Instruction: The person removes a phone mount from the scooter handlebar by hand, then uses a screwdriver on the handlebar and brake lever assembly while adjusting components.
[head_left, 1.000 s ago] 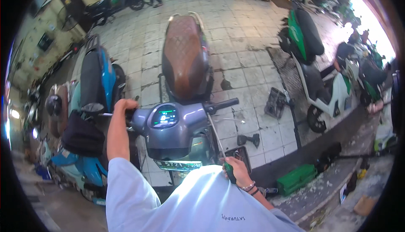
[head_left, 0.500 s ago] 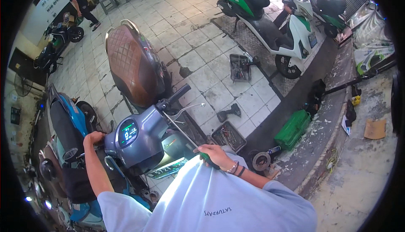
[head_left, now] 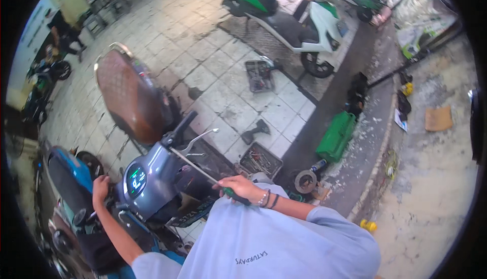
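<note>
Screwdriver point(head_left: 203, 172), green-handled w/ long thin shaft, ran from the R hand point(head_left: 244, 187) to the purple-grey scooter point(head_left: 158, 177), tip at or just by the inner end of the grip point(head_left: 183, 125) on the wearer's right; couldn't tell if it was seated. R hand was wrapped closed round the handle. L hand point(head_left: 101, 187) was curled at the scooter's other bar end, grip hidden, so couldn't tell how far closed. View had swung right in the last sec, sliding the scooter left in frame, but the tip hadn't left its spot, so tool placement seemed kept & the shift was prob just head-turning. Dash display point(head_left: 135, 179) was lit atop the scooter's front, brown seat point(head_left: 127, 99) at its far end. Tool tray point(head_left: 276, 168) & drill-shaped tool point(head_left: 255, 132) lay nr the scooter's right, green toolbox point(head_left: 336, 138) farther right, white-and-green scooter point(head_left: 324, 27) well apart beyond, another person point(head_left: 61, 30) far off behind the scooter
</note>
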Action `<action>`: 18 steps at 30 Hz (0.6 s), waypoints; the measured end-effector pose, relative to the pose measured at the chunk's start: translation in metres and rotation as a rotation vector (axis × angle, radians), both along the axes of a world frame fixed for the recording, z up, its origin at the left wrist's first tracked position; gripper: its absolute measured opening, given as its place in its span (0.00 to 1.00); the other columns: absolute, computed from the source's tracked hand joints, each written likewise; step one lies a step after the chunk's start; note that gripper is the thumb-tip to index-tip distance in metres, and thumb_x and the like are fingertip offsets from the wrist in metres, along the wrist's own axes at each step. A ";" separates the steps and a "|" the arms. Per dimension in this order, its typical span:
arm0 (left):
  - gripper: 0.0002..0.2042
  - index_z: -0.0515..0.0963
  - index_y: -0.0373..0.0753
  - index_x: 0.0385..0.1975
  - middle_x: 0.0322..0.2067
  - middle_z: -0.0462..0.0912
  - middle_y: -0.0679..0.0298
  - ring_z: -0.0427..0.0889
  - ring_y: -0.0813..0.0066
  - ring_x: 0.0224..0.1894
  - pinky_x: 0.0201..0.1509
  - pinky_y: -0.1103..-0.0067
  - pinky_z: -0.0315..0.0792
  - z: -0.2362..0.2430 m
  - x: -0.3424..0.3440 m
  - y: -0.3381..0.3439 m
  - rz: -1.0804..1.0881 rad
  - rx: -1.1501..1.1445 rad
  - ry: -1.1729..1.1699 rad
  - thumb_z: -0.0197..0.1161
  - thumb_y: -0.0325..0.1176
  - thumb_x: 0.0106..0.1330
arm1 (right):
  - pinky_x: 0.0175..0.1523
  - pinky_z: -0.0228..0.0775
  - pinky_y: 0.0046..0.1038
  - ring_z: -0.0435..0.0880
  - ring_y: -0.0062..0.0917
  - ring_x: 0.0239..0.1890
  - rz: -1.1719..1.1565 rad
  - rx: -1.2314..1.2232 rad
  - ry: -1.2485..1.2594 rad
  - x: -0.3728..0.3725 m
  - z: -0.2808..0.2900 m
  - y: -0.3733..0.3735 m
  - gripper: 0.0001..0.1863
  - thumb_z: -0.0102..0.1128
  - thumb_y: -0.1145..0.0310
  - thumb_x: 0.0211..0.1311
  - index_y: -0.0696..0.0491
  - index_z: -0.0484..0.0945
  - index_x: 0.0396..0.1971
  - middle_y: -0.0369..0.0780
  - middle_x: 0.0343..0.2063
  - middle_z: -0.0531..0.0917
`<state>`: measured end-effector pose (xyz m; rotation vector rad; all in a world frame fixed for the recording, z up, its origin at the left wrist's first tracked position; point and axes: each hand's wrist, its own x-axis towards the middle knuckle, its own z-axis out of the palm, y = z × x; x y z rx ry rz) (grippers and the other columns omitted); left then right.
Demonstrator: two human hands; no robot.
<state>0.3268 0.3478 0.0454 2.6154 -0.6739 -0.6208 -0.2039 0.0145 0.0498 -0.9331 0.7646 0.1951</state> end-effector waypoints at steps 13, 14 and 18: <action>0.11 0.78 0.29 0.49 0.42 0.86 0.58 0.85 0.73 0.46 0.52 0.76 0.79 0.057 -0.381 -0.176 0.286 -0.701 0.542 0.64 0.28 0.74 | 0.42 0.77 0.30 0.86 0.27 0.35 0.226 -0.751 -0.211 0.011 0.024 0.001 0.23 0.82 0.56 0.51 0.58 0.88 0.40 0.43 0.30 0.86; 0.12 0.77 0.29 0.51 0.41 0.86 0.58 0.85 0.74 0.46 0.51 0.76 0.80 0.031 -0.387 -0.183 0.368 -0.799 0.617 0.64 0.29 0.74 | 0.39 0.76 0.32 0.84 0.31 0.32 0.205 -0.825 -0.184 0.015 0.033 0.002 0.23 0.83 0.56 0.47 0.57 0.87 0.37 0.43 0.27 0.83; 0.14 0.73 0.31 0.51 0.41 0.85 0.59 0.86 0.75 0.41 0.42 0.79 0.82 0.008 -0.402 -0.217 0.639 -1.000 0.652 0.67 0.30 0.72 | 0.38 0.74 0.33 0.82 0.32 0.28 0.287 -0.917 -0.091 0.021 0.047 0.008 0.25 0.84 0.56 0.44 0.55 0.84 0.37 0.42 0.24 0.80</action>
